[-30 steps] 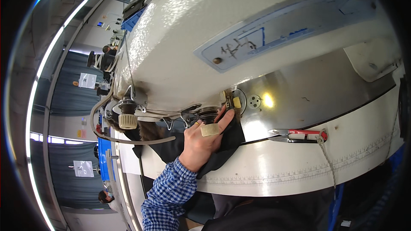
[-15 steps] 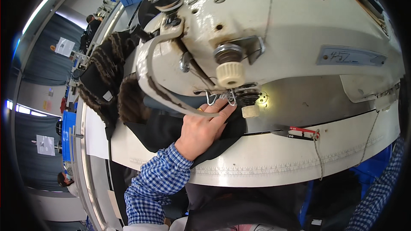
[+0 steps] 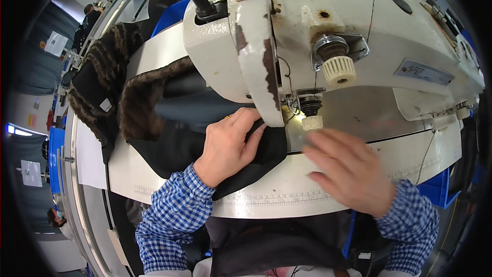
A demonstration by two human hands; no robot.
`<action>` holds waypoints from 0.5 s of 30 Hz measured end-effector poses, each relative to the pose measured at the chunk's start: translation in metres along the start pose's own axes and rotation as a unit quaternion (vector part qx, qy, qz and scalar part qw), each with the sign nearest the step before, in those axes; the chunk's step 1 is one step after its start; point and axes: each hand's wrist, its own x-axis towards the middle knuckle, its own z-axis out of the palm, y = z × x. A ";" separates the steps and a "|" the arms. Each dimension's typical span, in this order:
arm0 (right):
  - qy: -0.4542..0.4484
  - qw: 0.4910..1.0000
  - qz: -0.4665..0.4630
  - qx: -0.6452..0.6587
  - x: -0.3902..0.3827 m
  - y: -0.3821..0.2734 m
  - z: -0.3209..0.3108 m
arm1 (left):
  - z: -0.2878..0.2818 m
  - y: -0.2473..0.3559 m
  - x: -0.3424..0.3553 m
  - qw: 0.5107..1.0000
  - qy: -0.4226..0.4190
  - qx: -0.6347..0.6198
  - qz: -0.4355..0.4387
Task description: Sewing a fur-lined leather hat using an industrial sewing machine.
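White table (image 3: 287, 184), left fingers (image 3: 250, 144) pinching black cloth (image 3: 174, 156); right fingers (image 3: 338, 149) spread, empty

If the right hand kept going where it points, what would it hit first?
Probably the nearest cream knob on the sewing machine, just ahead of the right hand, though depth is unclear.

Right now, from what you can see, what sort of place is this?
Probably a sewing workshop: a white sewing machine, a white worktable marked with a ruler scale, and black fabric lying on it.
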 end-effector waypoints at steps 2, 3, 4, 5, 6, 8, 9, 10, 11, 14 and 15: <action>0.005 0.999 -0.034 -0.035 0.020 -0.006 0.030 | 0.005 -0.002 0.000 0.999 0.014 -0.032 0.006; 0.006 0.999 -0.036 -0.035 0.022 -0.005 0.040 | 0.004 -0.003 0.000 0.999 0.020 -0.043 0.003; -0.009 0.994 -0.083 -0.065 0.023 -0.004 0.047 | 0.002 0.001 0.000 0.999 0.030 -0.037 0.000; -0.024 0.987 -0.129 -0.095 0.024 -0.001 0.053 | 0.001 0.005 0.000 0.999 0.030 -0.036 -0.001; 0.003 0.989 -0.133 -0.067 0.024 -0.001 0.060 | -0.001 0.007 -0.002 0.999 0.019 -0.026 -0.012; -0.007 0.990 -0.130 -0.053 0.021 -0.001 0.060 | -0.001 0.004 -0.008 1.000 -0.004 -0.001 -0.023; -0.010 0.992 -0.123 -0.038 0.020 -0.002 0.060 | -0.003 0.004 -0.010 1.000 -0.011 0.005 -0.023; -0.004 0.992 -0.119 -0.032 0.020 -0.002 0.061 | -0.004 0.005 -0.012 0.999 -0.016 0.033 -0.007; 0.005 0.992 -0.120 -0.035 0.020 -0.003 0.062 | -0.005 0.006 -0.012 0.998 -0.022 0.061 0.010; -0.002 0.990 -0.122 -0.064 0.022 -0.003 0.057 | -0.005 0.011 -0.005 0.995 -0.049 0.089 0.015; -0.020 0.987 -0.131 -0.085 0.020 -0.003 0.050 | -0.004 0.010 -0.004 0.993 -0.060 0.099 0.012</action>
